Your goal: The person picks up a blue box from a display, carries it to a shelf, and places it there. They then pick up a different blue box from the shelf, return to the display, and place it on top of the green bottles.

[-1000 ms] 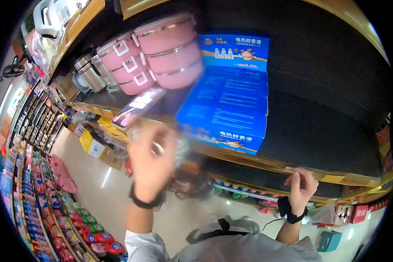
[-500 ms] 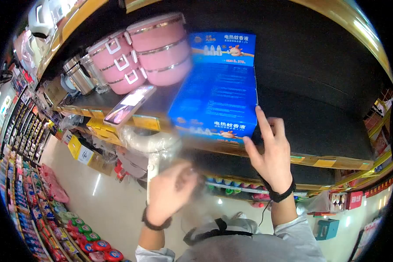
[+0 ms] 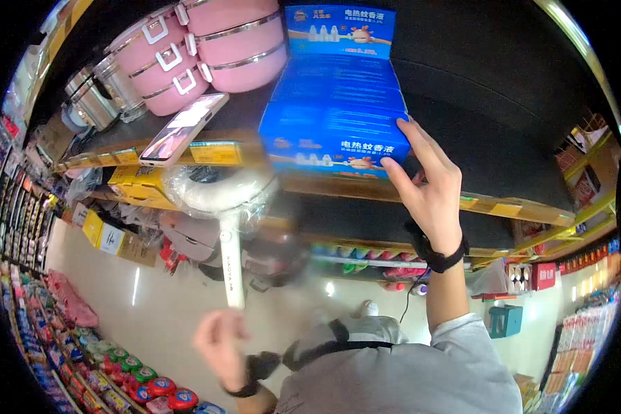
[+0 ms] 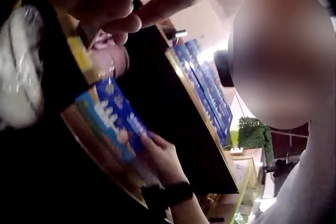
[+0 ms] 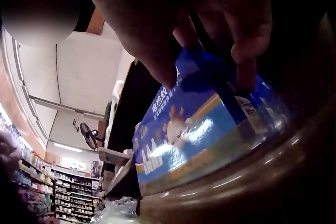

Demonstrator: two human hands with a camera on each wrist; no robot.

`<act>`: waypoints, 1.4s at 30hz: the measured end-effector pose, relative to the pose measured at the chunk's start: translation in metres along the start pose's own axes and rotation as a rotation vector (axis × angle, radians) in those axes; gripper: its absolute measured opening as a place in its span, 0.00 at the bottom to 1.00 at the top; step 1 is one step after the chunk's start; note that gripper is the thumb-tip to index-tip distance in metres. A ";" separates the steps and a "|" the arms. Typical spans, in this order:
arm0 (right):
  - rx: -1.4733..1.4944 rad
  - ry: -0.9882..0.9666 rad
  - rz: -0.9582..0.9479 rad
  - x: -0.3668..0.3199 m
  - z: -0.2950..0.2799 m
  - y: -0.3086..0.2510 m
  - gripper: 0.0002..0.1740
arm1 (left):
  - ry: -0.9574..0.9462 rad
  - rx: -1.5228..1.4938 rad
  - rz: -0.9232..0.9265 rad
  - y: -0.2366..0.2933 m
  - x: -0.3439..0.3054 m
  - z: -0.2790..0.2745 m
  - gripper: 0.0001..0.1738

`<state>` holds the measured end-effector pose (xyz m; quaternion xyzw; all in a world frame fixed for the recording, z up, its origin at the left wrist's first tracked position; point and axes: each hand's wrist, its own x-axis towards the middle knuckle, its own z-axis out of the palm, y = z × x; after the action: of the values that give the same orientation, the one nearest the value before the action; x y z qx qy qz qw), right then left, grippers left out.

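In the head view, my right hand (image 3: 431, 183) is at the front right corner of a blue mosquito-repellent liquid box (image 3: 310, 141) on the shelf. Seen from the right wrist, the thumb lies against the printed front of the box (image 5: 181, 129) while fingers reach its side. More blue packaging, with a raised printed panel (image 3: 341, 31), stands behind. My left hand (image 3: 221, 341), blurred and loosely curled, is low in front of the shelf with nothing visible in it. Just above it is a white ring-headed object (image 3: 231, 262) with a straight stem, its ring wrapped in clear plastic.
Left of the blue box stand pink stacked lunch boxes (image 3: 238, 52) and steel canisters (image 3: 93, 100). A phone (image 3: 186, 127) lies at the front edge of the black shelf (image 3: 476, 152). Stocked shelves (image 3: 62, 345) line the aisle at left; a teal stool (image 3: 505, 321) stands at right.
My right hand has risen from below the shelf edge to the corner of the blue box. My left hand has dropped away from the shelf edge, uncovering the white stem. The head view has shifted.
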<state>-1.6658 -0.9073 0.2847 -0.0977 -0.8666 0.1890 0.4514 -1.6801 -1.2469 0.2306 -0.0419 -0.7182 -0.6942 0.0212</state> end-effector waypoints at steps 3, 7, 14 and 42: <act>0.001 0.000 -0.010 -0.003 0.001 -0.004 0.33 | -0.427 0.103 0.019 -0.040 0.005 0.041 0.05; 0.036 -0.003 0.035 -0.002 -0.002 -0.013 0.32 | -0.617 0.001 0.162 -0.031 0.020 0.092 0.08; -0.046 -0.011 -0.093 -0.014 -0.018 -0.040 0.35 | -0.541 -0.364 -0.039 -0.041 0.045 0.109 0.12; -0.264 0.722 0.709 -0.517 -0.412 -0.049 0.34 | -1.721 -0.151 -0.686 -0.097 -0.381 0.285 0.24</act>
<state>-1.0316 -1.0293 0.1342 -0.5000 -0.5861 0.1736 0.6134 -1.3020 -0.9774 0.0900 -0.3289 -0.4126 -0.4372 -0.7283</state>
